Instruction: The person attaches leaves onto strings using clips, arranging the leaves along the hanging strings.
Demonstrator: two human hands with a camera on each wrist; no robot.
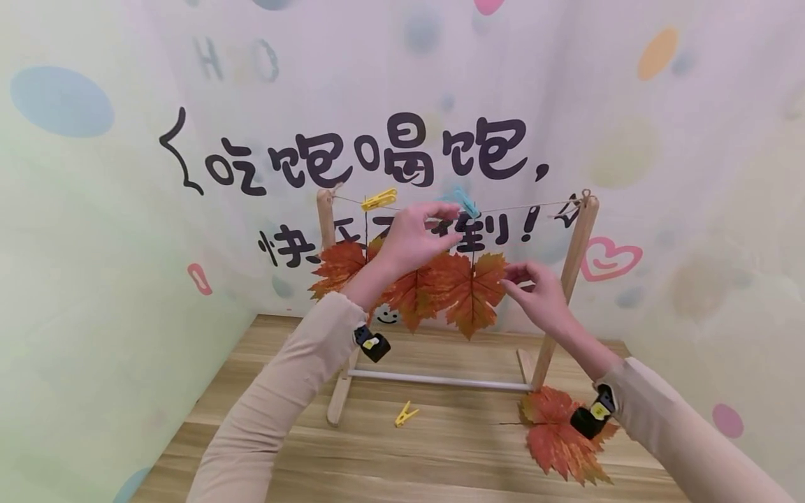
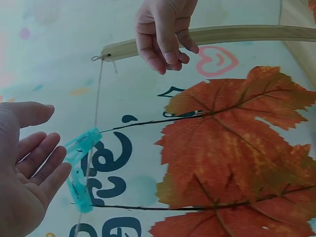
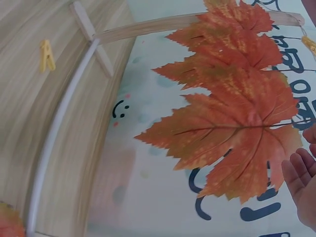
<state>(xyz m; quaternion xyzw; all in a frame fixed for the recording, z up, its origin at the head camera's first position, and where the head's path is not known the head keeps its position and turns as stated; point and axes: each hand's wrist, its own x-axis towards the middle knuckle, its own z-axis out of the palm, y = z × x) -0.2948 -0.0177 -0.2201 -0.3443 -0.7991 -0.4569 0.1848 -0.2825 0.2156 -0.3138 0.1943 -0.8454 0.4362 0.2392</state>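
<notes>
Three orange-red maple leaves hang by dark stems from a string (image 1: 516,207) on a wooden frame; the rightmost leaf (image 1: 473,293) shows most fully. Two blue clothespins (image 2: 83,143) clip stems to the string, and a yellow clothespin (image 1: 380,200) holds the left stem. My left hand (image 1: 415,237) is beside the blue clothespins with loosely bent fingers and holds nothing. Near the right edge of the rightmost leaf is my right hand (image 1: 539,293), its fingers loosely curled around nothing. In the left wrist view that hand appears apart from the leaf.
Another maple leaf (image 1: 560,436) lies on the wooden table (image 1: 459,447) by the frame's right foot. A loose yellow clothespin (image 1: 405,414) lies in front of the white crossbar (image 1: 440,379). The right wooden post (image 1: 575,258) stands behind my right hand. A printed curtain hangs behind.
</notes>
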